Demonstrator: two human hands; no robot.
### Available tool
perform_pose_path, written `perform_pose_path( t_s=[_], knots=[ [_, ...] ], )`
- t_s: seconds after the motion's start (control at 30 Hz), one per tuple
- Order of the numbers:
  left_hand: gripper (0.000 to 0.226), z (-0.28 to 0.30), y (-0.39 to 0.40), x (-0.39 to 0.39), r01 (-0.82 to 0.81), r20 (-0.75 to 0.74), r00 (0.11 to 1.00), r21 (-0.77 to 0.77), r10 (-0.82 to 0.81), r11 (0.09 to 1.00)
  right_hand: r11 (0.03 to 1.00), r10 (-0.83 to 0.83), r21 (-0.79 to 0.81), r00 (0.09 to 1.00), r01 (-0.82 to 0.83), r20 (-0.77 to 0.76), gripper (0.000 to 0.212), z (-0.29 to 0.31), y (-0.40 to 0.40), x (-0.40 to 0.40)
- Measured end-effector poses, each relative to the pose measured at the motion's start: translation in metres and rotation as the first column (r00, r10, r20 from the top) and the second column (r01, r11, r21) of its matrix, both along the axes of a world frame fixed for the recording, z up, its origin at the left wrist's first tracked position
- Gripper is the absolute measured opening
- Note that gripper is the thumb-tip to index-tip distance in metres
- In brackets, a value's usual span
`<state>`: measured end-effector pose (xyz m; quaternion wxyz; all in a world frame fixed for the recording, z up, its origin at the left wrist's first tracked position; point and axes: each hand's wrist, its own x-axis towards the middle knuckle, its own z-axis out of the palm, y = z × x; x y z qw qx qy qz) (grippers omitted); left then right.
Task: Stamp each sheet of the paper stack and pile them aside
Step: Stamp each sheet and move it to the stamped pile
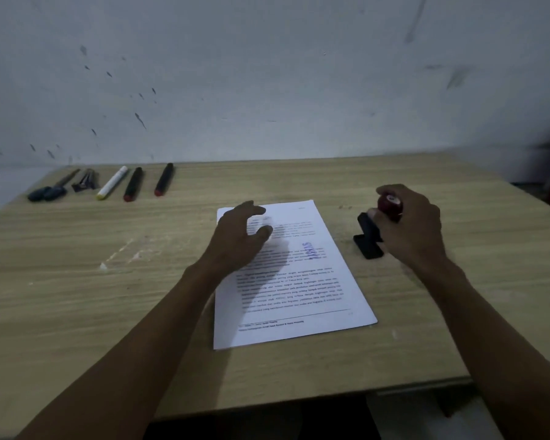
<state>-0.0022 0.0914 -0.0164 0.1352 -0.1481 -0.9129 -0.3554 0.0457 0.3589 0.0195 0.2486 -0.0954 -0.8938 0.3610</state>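
Note:
A printed paper stack (305, 300) lies in the middle of the wooden table (108, 296), with a blue stamp mark (312, 251) on its top sheet. Above the sheet's upper left part hovers my left hand (240, 238), fingers loosely spread and holding nothing. My right hand (410, 223) grips the dark red knob of a black stamp (370, 238). The stamp's base stands on the table just right of the paper.
Along the table's far left edge lie two dark screwdrivers (50, 190), a small metal clip (85, 182), a white marker (111, 182) and two black markers (148, 182) with red ends. A marked white wall rises behind the table. The table's front edge runs below the paper.

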Motion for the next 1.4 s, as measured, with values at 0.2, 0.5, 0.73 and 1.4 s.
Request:
perform_pose_path(
  t_s=[0.2, 0.5, 0.73, 1.4],
  knots=[
    [0.034, 0.003, 0.017, 0.005, -0.001, -0.037, 0.999, 0.06, 0.003, 0.998, 1.0, 0.004, -0.005, 0.999, -0.004, 0.047, 0.038, -0.013, 0.013, 0.008],
    [0.032, 0.002, 0.01, 0.01, -0.038, -0.086, 0.995, 0.067, 0.044, 0.997, 0.997, 0.026, 0.071, 0.993, -0.034, 0.113, 0.049, -0.019, 0.007, 0.004],
    [0.03, -0.001, 0.004, 0.011, -0.063, -0.124, 0.99, 0.074, 0.072, 0.995, 0.998, 0.014, 0.065, 0.99, -0.023, 0.14, 0.054, -0.022, 0.001, 0.0],
    [0.031, -0.012, -0.015, 0.014, -0.125, -0.128, 0.983, 0.076, 0.134, 0.989, 0.993, -0.108, 0.044, 0.993, 0.106, 0.047, 0.052, -0.035, -0.008, -0.014]
  ],
)
